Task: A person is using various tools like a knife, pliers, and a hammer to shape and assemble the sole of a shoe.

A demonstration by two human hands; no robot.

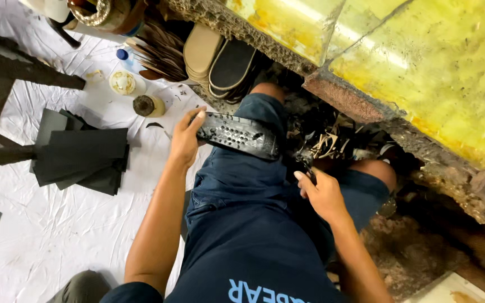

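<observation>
My left hand [185,140] grips the heel end of a black shoe sole [237,134] that lies across my left thigh, its studded underside facing up. My right hand [321,193] is closed on a small dark tool [305,168] between my knees, its tip close to the sole's toe end. I sit in dark blue shorts and a dark blue shirt. A heap of black and pale offcuts [326,140] lies just beyond the tool.
A stack of dark sheet pieces [79,157] lies on the white floor cover [51,235] to my left. Two small round tins [123,82] [145,105] stand near it. Upright soles [220,62] lean under a stained yellow slab [422,67]. Dark stool legs [7,67] stand far left.
</observation>
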